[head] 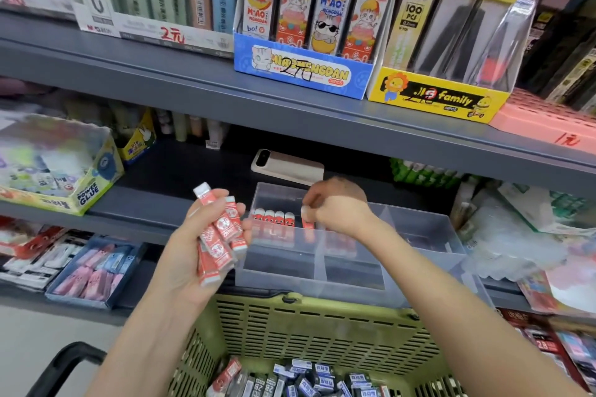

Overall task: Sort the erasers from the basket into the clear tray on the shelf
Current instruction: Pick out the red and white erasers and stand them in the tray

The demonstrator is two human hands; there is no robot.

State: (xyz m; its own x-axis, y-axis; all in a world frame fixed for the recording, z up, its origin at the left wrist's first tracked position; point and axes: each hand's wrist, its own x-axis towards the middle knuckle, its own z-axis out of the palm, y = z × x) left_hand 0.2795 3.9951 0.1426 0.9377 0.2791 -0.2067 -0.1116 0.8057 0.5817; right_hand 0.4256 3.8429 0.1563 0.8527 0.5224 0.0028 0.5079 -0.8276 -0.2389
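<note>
My left hand [193,255] grips a bundle of several red-and-white erasers [219,235] just left of the clear tray [351,292] on the shelf. My right hand [338,206] reaches over the tray's back left compartment and pinches one red eraser [307,217], standing it beside a row of several upright red erasers [272,217]. Below, the green basket [322,329] holds many dark and blue erasers [303,380] and one red one.
A phone [287,166] lies on the shelf behind the tray. A Power Glue box [61,167] stands at left, plastic-wrapped goods [516,235] at right. Boxes of lead refills line the upper shelf. The basket's black handle [67,361] sits lower left.
</note>
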